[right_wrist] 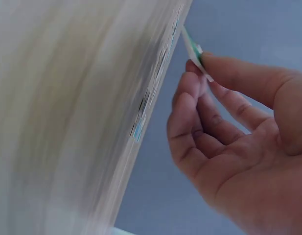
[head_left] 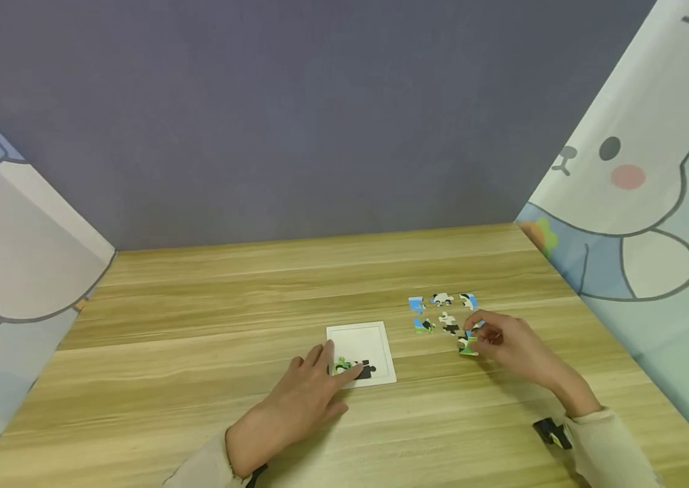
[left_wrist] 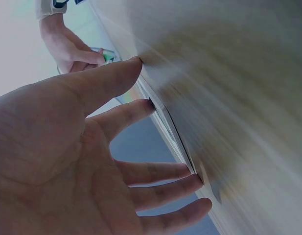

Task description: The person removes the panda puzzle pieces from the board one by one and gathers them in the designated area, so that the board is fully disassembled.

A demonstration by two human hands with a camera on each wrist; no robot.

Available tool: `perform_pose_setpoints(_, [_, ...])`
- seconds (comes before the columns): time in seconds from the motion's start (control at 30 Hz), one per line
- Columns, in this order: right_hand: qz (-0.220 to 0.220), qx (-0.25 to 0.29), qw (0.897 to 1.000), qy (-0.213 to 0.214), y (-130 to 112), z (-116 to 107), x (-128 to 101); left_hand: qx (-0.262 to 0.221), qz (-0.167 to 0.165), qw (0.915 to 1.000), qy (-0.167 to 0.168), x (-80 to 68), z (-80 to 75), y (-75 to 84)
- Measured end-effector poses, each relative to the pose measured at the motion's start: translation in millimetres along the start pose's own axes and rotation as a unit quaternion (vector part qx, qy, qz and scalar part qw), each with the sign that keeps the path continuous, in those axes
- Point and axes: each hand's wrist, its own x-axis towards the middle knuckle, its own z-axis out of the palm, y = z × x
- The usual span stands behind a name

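Observation:
The white square puzzle tray lies on the wooden table. In its near left corner sit a green puzzle piece and, to its right, a black-and-white one. My left hand rests at the tray's left side, fingers extended, the index fingertip over the black-and-white piece. The left wrist view has its fingertips right along the tray's edge. Off to the right, my right hand pinches a green-and-white puzzle piece between thumb and fingers. In the right wrist view this piece is tilted up above the table.
Right of the tray lie several loose pieces, among them a blue one, a panda-face one and a white-and-black one. A grey wall backs the table, with cartoon-printed sheets on both sides.

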Motion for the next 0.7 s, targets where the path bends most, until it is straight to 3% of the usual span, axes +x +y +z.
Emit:
perform_pose_setpoints(0.43, [0.049,-0.064,0.996,-0.034,21.6,-17.0,-4.8,0.0,-0.009,1.0,-0.002,0.6,0.4,-0.5])
perform_pose_setpoints(0.7, [0.079,-0.069,0.993,-0.053,21.0,-18.9,-10.2,0.002,-0.008,1.0,-0.005,1.0,0.3,0.5])
